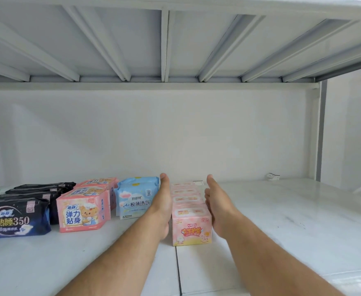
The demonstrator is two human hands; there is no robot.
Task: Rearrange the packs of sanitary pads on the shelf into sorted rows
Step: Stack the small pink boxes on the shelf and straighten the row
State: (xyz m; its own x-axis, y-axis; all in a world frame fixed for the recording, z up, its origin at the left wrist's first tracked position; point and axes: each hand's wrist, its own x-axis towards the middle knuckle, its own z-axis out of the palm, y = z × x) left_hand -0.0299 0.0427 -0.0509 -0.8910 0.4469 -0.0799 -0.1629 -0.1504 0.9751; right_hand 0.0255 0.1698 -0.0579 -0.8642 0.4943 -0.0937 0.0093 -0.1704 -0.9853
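A row of several pink boxes [191,228] runs front to back at the middle of the white shelf [282,221]. My left hand [163,201] lies flat against the row's left side and my right hand [218,206] against its right side, fingers stretched out, so the two palms press the row between them. To the left stand a row of light blue packs [134,199], a row of pink packs with a bear picture [82,212], and a row of dark navy packs [15,217]. Each row faces the front.
The shelf above [164,50] hangs low over the space. A white back wall [154,135] closes the rear. A small white tag [273,176] lies at the back right. The upright post [320,129] stands at the right end. A seam [178,272] splits the shelf boards.
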